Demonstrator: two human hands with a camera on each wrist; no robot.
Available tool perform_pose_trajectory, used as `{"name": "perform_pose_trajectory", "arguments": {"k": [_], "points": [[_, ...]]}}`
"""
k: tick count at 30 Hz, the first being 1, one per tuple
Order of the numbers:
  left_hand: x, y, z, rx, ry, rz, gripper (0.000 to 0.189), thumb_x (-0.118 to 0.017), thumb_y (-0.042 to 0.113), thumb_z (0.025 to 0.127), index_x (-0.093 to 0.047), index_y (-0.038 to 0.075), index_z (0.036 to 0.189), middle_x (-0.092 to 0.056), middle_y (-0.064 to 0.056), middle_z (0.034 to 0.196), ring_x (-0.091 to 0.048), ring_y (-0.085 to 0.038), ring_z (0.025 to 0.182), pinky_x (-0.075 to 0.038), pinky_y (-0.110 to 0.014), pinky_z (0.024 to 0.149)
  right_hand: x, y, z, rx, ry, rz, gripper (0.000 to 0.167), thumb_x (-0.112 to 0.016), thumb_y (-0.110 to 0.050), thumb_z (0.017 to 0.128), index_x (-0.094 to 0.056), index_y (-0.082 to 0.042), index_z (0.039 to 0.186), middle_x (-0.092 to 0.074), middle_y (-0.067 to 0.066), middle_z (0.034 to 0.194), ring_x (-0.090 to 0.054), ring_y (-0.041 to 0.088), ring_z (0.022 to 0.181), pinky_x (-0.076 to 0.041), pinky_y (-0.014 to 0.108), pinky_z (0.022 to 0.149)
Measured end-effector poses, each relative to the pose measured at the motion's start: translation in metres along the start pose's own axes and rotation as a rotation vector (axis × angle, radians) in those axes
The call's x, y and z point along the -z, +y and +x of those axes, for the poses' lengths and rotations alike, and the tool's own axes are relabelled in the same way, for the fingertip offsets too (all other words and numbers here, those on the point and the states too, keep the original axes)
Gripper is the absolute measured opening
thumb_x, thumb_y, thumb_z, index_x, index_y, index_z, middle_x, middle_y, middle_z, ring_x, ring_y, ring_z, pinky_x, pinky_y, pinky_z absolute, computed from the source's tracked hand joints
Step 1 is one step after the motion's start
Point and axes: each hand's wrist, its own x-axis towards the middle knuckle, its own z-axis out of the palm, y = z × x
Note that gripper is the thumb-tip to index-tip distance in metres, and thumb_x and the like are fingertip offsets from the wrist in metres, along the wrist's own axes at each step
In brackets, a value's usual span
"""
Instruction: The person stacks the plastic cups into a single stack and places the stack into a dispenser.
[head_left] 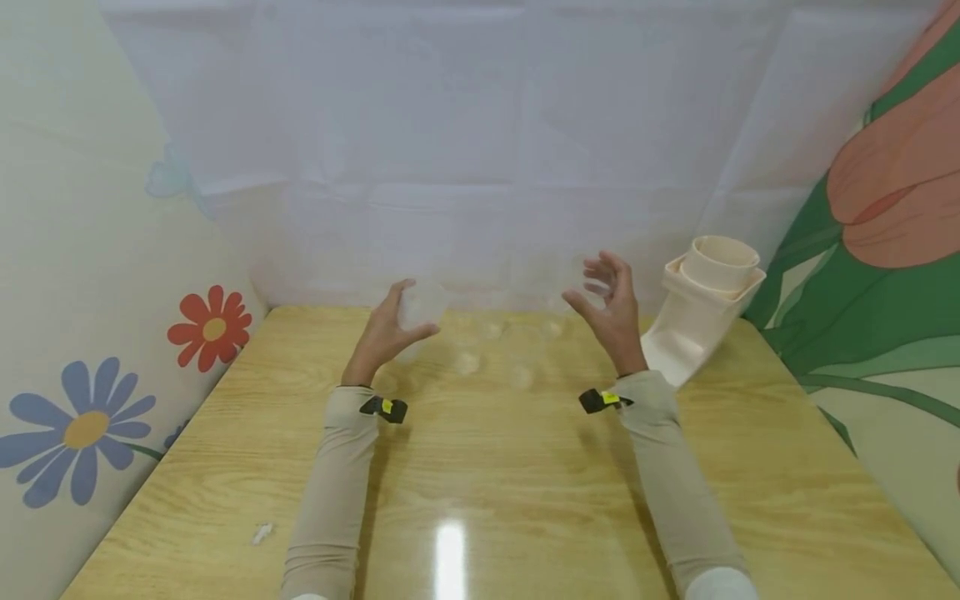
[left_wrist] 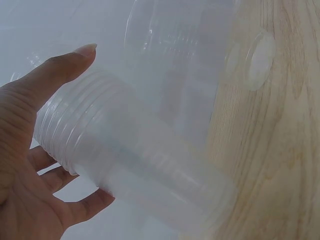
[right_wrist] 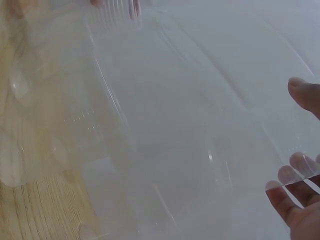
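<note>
My left hand holds a tilted stack of clear plastic cups, thumb over the ridged rims and fingers beneath, as the left wrist view shows. Further right, my right hand is raised with thumb and fingers spread wide. In the right wrist view, its fingertips show partly through the see-through edge of a clear cup, and the thumb stands apart from them. Between the hands, several clear cups stand on the table, very faint in the head view with mostly their bases showing.
A cream-coloured plastic holder with a round tube on top stands right of my right hand. A small white scrap lies at the front left of the wooden table. White sheeting hangs behind, with flower-patterned walls either side.
</note>
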Motion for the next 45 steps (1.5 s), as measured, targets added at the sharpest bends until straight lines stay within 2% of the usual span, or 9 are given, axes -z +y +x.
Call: {"name": "perform_pose_trajectory", "arguments": {"k": [8,14,17,23,30,32,37,39,45], "points": [[0.002,0.002,0.001,-0.012,0.002,-0.001,0.095,-0.083,0.032,0.085,-0.026,0.005,0.156,-0.041,-0.030,0.149,-0.047,-0.047,0.128,-0.043,-0.064,0.097,-0.003,-0.002,0.002,0.004,-0.003,0.008,0.072,-0.069,0.015,0.085,-0.031,0.009,0.146,-0.046,0.034,0.138,-0.047,0.044,0.123,-0.040,0.052,0.106],[0.002,0.003,0.002,-0.008,-0.006,0.008,0.096,-0.083,0.033,0.084,-0.025,0.007,0.156,-0.039,-0.026,0.152,-0.044,-0.045,0.132,-0.040,-0.062,0.102,-0.005,-0.005,0.001,-0.015,-0.011,-0.011,0.072,-0.071,0.013,0.085,-0.032,0.008,0.146,-0.047,0.031,0.138,-0.052,0.023,0.119,-0.041,0.050,0.106],[0.001,0.004,0.002,-0.010,-0.007,0.005,0.096,-0.083,0.033,0.084,-0.026,0.007,0.156,-0.040,-0.026,0.150,-0.046,-0.045,0.131,-0.040,-0.062,0.101,-0.005,-0.004,0.000,-0.010,-0.016,-0.019,0.072,-0.071,0.013,0.085,-0.032,0.008,0.146,-0.047,0.032,0.139,-0.051,0.017,0.118,-0.041,0.050,0.106],[0.001,0.003,0.002,-0.015,0.000,0.003,0.096,-0.083,0.034,0.084,-0.026,0.007,0.156,-0.041,-0.026,0.150,-0.046,-0.044,0.131,-0.040,-0.062,0.102,-0.004,-0.004,0.001,0.011,-0.022,-0.023,0.072,-0.072,0.010,0.086,-0.033,0.007,0.146,-0.047,0.031,0.138,-0.052,0.014,0.118,-0.040,0.053,0.105],[-0.001,0.002,0.001,-0.013,0.000,-0.002,0.095,-0.082,0.034,0.085,-0.026,0.007,0.156,-0.038,-0.025,0.153,-0.043,-0.045,0.134,-0.038,-0.062,0.103,-0.003,-0.008,-0.002,0.014,-0.025,-0.040,0.071,-0.072,0.007,0.087,-0.034,0.004,0.147,-0.048,0.029,0.138,-0.050,0.034,0.123,-0.041,0.051,0.106],[-0.002,0.001,0.000,-0.012,-0.009,0.001,0.095,-0.082,0.035,0.085,-0.025,0.007,0.156,-0.036,-0.024,0.155,-0.041,-0.044,0.136,-0.037,-0.062,0.105,-0.003,-0.008,-0.002,0.011,-0.022,-0.047,0.071,-0.072,0.006,0.087,-0.034,0.004,0.147,-0.049,0.028,0.138,-0.051,0.033,0.123,-0.042,0.049,0.106],[-0.001,0.002,0.000,-0.009,-0.013,0.003,0.096,-0.082,0.035,0.085,-0.025,0.006,0.156,-0.034,-0.024,0.156,-0.038,-0.044,0.138,-0.035,-0.062,0.107,-0.004,-0.009,-0.001,0.005,-0.017,-0.027,0.071,-0.073,0.008,0.086,-0.034,0.005,0.146,-0.047,0.031,0.138,-0.052,0.017,0.119,-0.041,0.051,0.106],[-0.001,0.003,0.000,-0.010,-0.009,0.003,0.096,-0.082,0.034,0.084,-0.026,0.006,0.156,-0.036,-0.025,0.155,-0.039,-0.045,0.137,-0.035,-0.062,0.106,-0.005,-0.010,-0.001,0.005,-0.016,-0.011,0.072,-0.073,0.008,0.086,-0.034,0.006,0.146,-0.047,0.031,0.138,-0.052,0.019,0.119,-0.040,0.053,0.106],[0.001,0.003,-0.002,-0.006,-0.007,0.006,0.096,-0.082,0.035,0.084,-0.025,0.006,0.156,-0.035,-0.024,0.155,-0.039,-0.044,0.137,-0.036,-0.061,0.107,-0.008,-0.009,0.001,0.028,-0.022,0.003,0.072,-0.074,0.007,0.086,-0.034,0.006,0.146,-0.047,0.031,0.138,-0.049,0.039,0.123,-0.038,0.057,0.105]]}}
